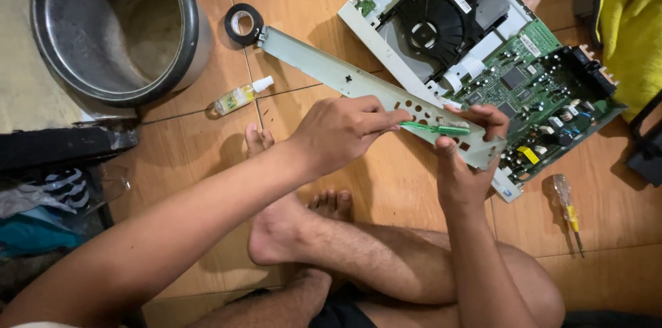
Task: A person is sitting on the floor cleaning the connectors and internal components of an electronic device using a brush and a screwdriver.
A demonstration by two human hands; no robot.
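Head view: person sits cross-legged on tiled floor [386, 183]. Left hand [341, 131] pinches green screwdriver [431, 127], tip lying on long grey metal panel [358, 83] at middle of frame. Right hand [465, 162] closed round panel's lower end, thumb on top. Panel looks thin, stiff, light; edges maybe sharp, so grip flat sides near end. Open disc player [483, 45] with green circuit board sits upper right, looks easy to break. Black tape roll [243, 23], small bottle [241, 97], steel pot [117, 24] upper left. Yellow screwdriver [569, 211] lower right.

Long grey perforated metal panel [358, 83], tilted above floor; green-handled screwdriver [433, 127] across its right end.
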